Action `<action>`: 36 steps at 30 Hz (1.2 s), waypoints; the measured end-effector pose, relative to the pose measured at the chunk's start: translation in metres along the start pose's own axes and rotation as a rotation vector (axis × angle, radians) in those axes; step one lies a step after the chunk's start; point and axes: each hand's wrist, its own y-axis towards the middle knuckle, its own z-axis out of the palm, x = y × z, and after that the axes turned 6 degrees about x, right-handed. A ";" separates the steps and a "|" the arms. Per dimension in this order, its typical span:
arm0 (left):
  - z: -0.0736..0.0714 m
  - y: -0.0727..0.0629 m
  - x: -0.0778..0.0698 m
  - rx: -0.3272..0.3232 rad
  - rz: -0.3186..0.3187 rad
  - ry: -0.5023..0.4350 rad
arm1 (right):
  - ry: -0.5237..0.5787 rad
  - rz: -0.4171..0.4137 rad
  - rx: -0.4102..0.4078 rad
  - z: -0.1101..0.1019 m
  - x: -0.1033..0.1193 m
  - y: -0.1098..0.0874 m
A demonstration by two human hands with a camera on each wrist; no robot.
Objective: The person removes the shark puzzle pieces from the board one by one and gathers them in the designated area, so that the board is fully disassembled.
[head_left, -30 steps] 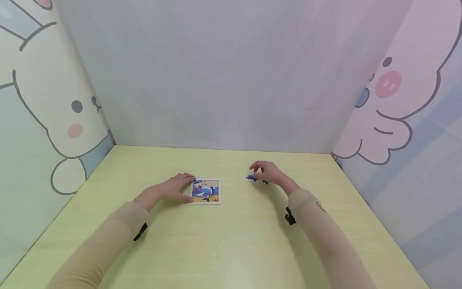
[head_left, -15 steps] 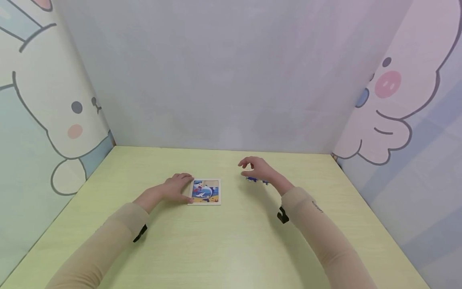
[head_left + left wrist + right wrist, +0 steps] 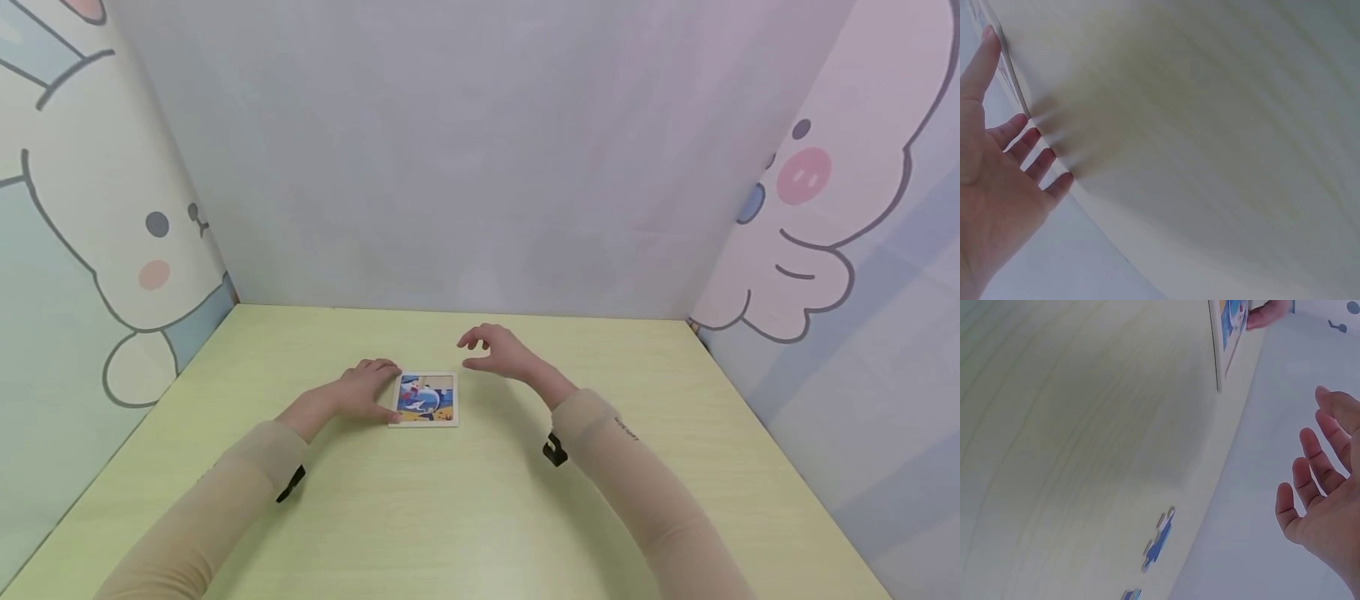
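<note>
A square jigsaw puzzle (image 3: 426, 400) in a pale frame lies on the table, with a blue dolphin picture. Its upper right part shows a bare beige patch. My left hand (image 3: 365, 392) rests at the frame's left side, thumb at the near corner and fingertips at the far corner, fingers fairly straight. Above the table, just right of the frame's far corner, hovers my right hand (image 3: 501, 352), its fingers loosely bent and apart from the thumb. Nothing shows between them. In the right wrist view a blue puzzle piece (image 3: 1159, 540) lies below that hand.
Part of another blue puzzle piece (image 3: 1130, 594) shows at the right wrist view's lower edge. Both loose pieces are hidden behind the right hand and arm in the head view. A grey wall (image 3: 465, 167) stands behind the pale wooden table (image 3: 450, 517).
My right hand has moved left from over the loose pieces towards the puzzle frame. The left hand and the frame have stayed in place.
</note>
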 end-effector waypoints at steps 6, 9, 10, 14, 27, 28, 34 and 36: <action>0.000 0.002 0.001 -0.004 0.016 -0.006 | -0.009 -0.004 0.026 0.014 0.014 0.012; 0.001 0.004 0.004 -0.006 0.021 -0.012 | -0.004 -0.002 0.048 0.021 0.019 0.017; 0.001 0.005 0.004 -0.007 0.021 -0.017 | -0.002 -0.004 0.057 0.023 0.020 0.018; 0.001 0.005 0.005 -0.015 0.031 -0.033 | -0.010 -0.002 0.090 0.032 0.023 0.026; -0.001 0.004 0.004 -0.034 0.042 -0.041 | 0.004 0.076 0.156 0.055 0.022 0.045; -0.001 0.003 0.004 -0.035 0.043 -0.040 | 0.008 0.078 0.165 0.056 0.021 0.045; 0.001 0.004 0.006 -0.043 0.048 -0.047 | 0.005 0.089 0.211 0.062 0.017 0.049; 0.002 0.004 0.007 -0.041 0.049 -0.050 | -0.001 0.100 0.217 0.063 0.017 0.050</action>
